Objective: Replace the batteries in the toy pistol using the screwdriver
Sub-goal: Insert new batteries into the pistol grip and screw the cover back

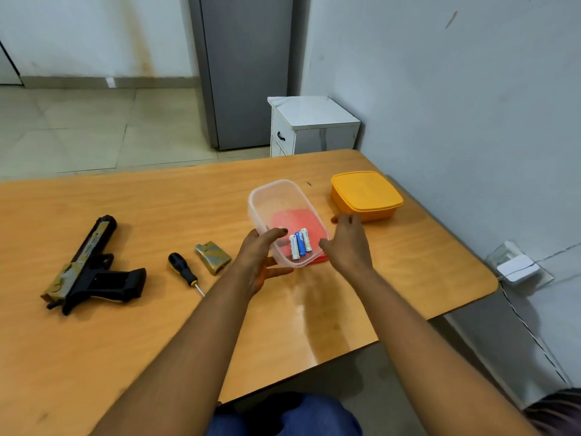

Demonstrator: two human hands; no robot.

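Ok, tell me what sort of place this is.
Probably a plain room in a home or small office: a wooden table set against a bare painted wall, a tiled floor, and a small white bedside-style cabinet in the corner beside a grey door.

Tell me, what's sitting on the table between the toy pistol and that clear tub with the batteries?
In the head view, two things: the screwdriver nearer the toy pistol, then the small loose cover nearer the clear tub.

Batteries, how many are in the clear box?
3. All lie side by side at the near end of the clear box: a white battery on the left, a blue battery in the middle, another white battery on the right. None seem hidden.
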